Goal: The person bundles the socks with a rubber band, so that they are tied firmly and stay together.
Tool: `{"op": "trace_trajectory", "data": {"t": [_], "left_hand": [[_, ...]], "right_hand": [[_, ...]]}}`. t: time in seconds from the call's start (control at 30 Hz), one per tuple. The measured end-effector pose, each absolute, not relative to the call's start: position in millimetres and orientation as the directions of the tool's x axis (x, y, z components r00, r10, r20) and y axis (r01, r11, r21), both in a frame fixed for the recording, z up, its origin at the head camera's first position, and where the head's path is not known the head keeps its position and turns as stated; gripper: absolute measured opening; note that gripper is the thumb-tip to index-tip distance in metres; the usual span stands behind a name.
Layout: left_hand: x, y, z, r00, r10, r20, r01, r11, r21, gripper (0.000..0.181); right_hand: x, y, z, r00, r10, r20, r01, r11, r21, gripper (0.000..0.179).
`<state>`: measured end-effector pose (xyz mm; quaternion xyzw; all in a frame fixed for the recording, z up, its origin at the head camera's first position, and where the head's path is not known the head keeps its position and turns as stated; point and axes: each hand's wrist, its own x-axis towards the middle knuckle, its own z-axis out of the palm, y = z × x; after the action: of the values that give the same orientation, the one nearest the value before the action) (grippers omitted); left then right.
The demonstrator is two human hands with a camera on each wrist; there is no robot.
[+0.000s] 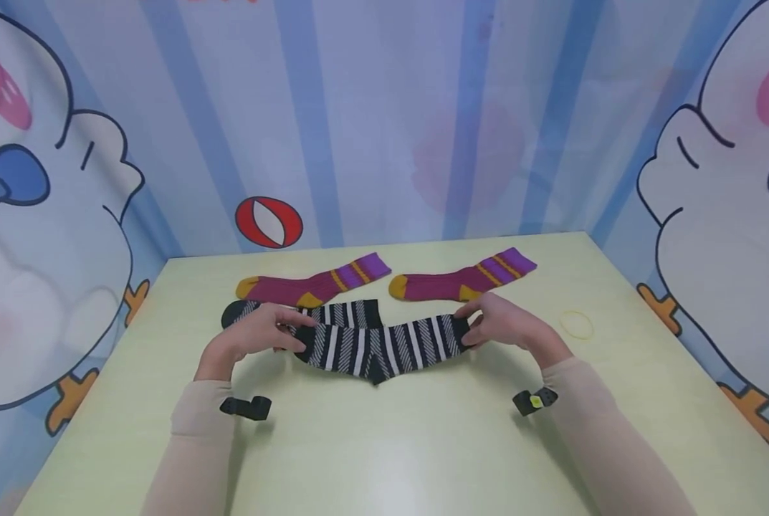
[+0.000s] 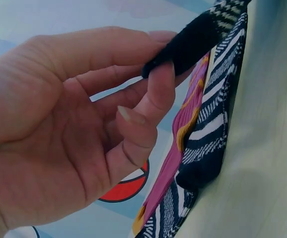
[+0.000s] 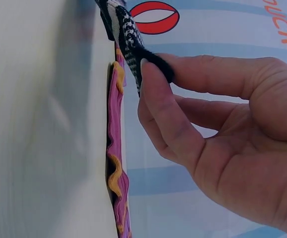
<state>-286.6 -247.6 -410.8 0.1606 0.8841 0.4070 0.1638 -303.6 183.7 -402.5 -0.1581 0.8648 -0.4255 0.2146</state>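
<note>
Both hands hold one black-and-white striped sock (image 1: 384, 347) stretched sideways between them, its dark heel sagging down in the middle. My left hand (image 1: 258, 333) pinches the black toe end (image 2: 188, 47) between thumb and fingers. At the other end, my right hand (image 1: 503, 322) pinches the black cuff (image 3: 156, 64). Just behind lies a second striped sock (image 1: 355, 313) on the table, partly covered by the left hand and the held sock. In the left wrist view this second sock (image 2: 215, 109) runs below the pinched end.
Two maroon socks with purple cuffs and yellow toes, a left one (image 1: 287, 289) and a right one (image 1: 438, 287), lie farther back. A thin yellow ring (image 1: 576, 325) rests at the right. The pale table (image 1: 384, 451) ends at a printed cloth backdrop (image 1: 384, 143).
</note>
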Motion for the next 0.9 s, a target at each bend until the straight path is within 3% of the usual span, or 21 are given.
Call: {"op": "trace_trajectory", "data": {"t": [0.9], "left_hand": [[-296,-243,-430,-0.860,0.430,-0.274,0.119,0.692,0.712,0.044]], "right_hand": [[-309,179,-427,-0.842,-0.448,-0.302,-0.059,0.631,-0.774,0.050]]}}
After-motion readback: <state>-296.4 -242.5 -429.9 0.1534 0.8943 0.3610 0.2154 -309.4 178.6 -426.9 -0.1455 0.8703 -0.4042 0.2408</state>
